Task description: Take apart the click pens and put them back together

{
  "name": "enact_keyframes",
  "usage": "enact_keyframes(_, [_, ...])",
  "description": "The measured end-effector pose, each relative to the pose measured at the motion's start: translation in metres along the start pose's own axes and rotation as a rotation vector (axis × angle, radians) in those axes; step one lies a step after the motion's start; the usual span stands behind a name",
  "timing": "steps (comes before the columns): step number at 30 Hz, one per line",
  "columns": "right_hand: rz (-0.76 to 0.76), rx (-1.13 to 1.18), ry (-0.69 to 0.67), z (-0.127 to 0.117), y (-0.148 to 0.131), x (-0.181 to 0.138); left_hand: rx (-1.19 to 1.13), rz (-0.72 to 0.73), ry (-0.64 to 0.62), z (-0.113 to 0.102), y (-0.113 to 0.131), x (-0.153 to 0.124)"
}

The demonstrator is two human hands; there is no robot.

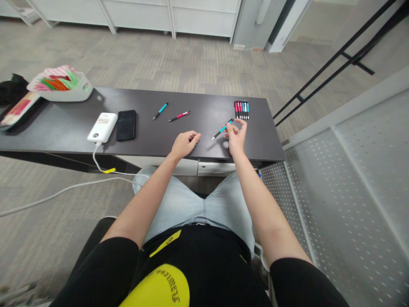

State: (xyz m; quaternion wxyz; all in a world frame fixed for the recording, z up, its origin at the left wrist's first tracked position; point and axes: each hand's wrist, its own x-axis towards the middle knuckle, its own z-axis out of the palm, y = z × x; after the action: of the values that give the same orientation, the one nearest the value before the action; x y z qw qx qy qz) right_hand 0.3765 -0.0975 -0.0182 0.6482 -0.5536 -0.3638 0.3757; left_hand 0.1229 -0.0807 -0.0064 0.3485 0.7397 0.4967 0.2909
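Observation:
My right hand (235, 138) pinches a blue pen (223, 129) between thumb and fingers, just above the dark desk. The pen is tilted, its tip pointing down and to the left. Just beyond that hand, a neat row of red and blue pens (241, 110) lies side by side. My left hand (185, 144) rests at the desk's near edge with its fingers curled in, and nothing shows in it. Farther up and left of it lie a loose red pen (179, 116) and another blue pen (160, 111), apart from each other.
Toward the left of the desk (143, 143) are a black phone (126, 125) and a white power bank (102, 127) with a cable (95, 158) hanging over the edge. A white basket (68, 94) with colourful packets stands farther left. A perforated panel (319, 192) borders the right side.

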Motion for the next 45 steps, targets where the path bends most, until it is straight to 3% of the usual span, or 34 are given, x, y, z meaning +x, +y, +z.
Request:
enact_keyframes(11, [-0.004,0.022,-0.041,-0.004,0.006,0.002,0.019,0.02,0.016,0.0,-0.004,-0.001])
enact_keyframes(15, [-0.027,-0.002,-0.046,-0.009,0.012,0.007,0.143,0.059,0.032,-0.001,-0.004,-0.001])
enact_keyframes(18, [-0.031,-0.077,-0.021,-0.026,0.006,0.031,0.305,0.106,0.024,0.001,0.0,-0.004])
enact_keyframes(22, [0.033,-0.284,0.065,-0.066,-0.022,0.097,0.48,0.107,0.008,0.006,0.008,-0.009])
enact_keyframes(28, [0.167,-0.507,0.071,-0.112,-0.058,0.178,0.516,0.116,-0.033,0.007,0.01,-0.013])
enact_keyframes(34, [0.261,-0.712,0.025,-0.113,-0.048,0.208,0.543,0.089,-0.047,0.007,0.011,-0.017])
enact_keyframes(45, [0.187,-0.866,-0.01,-0.105,-0.024,0.233,0.6,0.041,-0.057,0.01,0.019,-0.005])
